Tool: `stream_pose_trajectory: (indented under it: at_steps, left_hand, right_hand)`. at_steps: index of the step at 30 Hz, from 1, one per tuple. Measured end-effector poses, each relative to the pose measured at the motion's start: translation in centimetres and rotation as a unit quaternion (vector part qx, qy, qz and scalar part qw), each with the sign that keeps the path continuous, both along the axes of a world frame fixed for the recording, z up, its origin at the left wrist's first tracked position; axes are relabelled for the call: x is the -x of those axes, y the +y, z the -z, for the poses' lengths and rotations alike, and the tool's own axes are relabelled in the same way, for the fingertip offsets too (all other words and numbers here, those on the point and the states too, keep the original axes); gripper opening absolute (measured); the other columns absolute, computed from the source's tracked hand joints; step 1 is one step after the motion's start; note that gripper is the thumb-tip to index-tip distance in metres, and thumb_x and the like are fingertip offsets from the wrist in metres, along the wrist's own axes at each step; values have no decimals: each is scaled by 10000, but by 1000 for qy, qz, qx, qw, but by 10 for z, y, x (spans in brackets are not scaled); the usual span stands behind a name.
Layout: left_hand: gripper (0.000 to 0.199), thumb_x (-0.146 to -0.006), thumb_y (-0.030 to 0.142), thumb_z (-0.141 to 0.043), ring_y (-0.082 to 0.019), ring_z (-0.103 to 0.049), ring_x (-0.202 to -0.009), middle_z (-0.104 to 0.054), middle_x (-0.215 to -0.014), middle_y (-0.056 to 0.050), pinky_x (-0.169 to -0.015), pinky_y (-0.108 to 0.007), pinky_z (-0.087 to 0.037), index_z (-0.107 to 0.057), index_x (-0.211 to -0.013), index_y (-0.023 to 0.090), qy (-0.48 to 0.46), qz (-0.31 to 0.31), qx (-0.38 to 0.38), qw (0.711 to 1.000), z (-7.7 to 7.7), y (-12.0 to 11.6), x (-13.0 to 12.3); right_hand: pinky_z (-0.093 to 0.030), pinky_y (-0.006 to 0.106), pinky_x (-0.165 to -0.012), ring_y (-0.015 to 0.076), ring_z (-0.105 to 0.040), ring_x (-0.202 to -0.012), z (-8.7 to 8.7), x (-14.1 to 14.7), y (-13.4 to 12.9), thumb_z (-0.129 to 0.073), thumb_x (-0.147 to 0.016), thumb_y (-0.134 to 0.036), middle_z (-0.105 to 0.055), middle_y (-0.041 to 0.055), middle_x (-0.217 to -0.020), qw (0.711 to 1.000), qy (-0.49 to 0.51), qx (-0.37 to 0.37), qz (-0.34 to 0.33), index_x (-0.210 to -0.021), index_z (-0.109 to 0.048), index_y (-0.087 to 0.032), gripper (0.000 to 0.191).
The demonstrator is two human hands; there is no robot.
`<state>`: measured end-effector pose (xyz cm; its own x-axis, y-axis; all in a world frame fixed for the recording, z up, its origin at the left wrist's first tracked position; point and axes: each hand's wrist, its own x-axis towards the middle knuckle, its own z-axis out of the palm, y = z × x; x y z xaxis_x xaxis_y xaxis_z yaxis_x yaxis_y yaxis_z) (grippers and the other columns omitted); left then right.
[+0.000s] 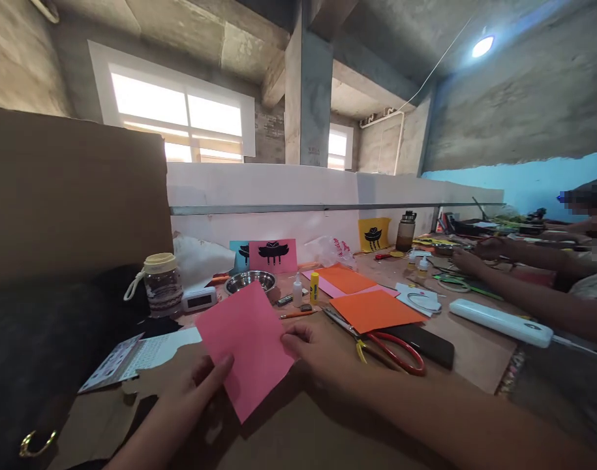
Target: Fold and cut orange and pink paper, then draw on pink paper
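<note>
A pink sheet of paper (249, 352) is held up tilted over the table, between both hands. My left hand (200, 391) grips its lower left edge, thumb lying on the front face. At the right edge, my right hand (312, 356) pinches the sheet between thumb and fingers. Behind the sheet stands a metal bowl (252, 281), partly hidden by it. Right of my right hand lie scissors with red handles (400, 356) and an orange sheet (376, 310). A yellow glue stick (314, 288) and a small white bottle (297, 290) stand beyond the hands.
A lidded jar (162, 287) and a white digital device (199, 299) stand at left. Cards with black cutouts (273, 256) lean on the wall. A dark phone (425, 346) and white lamp (498, 322) lie at right. Another person's arms (523, 287) reach in from the right.
</note>
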<state>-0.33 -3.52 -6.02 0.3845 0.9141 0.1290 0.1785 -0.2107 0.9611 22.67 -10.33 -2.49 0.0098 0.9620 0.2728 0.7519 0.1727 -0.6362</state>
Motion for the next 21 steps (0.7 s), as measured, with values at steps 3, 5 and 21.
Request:
stream_pose_trajectory:
  at_steps: [3,5,21]
  left_hand:
    - [515,-817,707,-558,-294,-689,-895,-756,-820,-38,-781,-334,-567,-711,-748,221,21,28,-35,999,0,-9,-1]
    - [482,-834,672,-554,-281,-684,-875,-751,-815,-28,-774,-315,-565,-724,-773,225,29,29,-36,999,-5,-15,1]
    - [410,-763,603,-653,-316,-695,-941,-786,-914,-34,-751,-336,-589,-774,-907,238,-2,34,24,999,-23,-26,-4]
  right_hand:
    - [-337,211,-538,125,-535,-645,-8,6,-7,-486,-941,-312,-657,-7,-764,999,46,28,-2,-876,-729,-202,275]
    - [-347,216,-552,123,-510,-621,-10,6,-8,-508,-930,-312,-641,-13,-744,996,78,48,0,-913,-741,-217,253]
    - [-410,242,-691,138,-552,-741,30,-5,20,-530,-953,-318,-675,8,-906,952,283,93,-68,-1003,-724,-207,229]
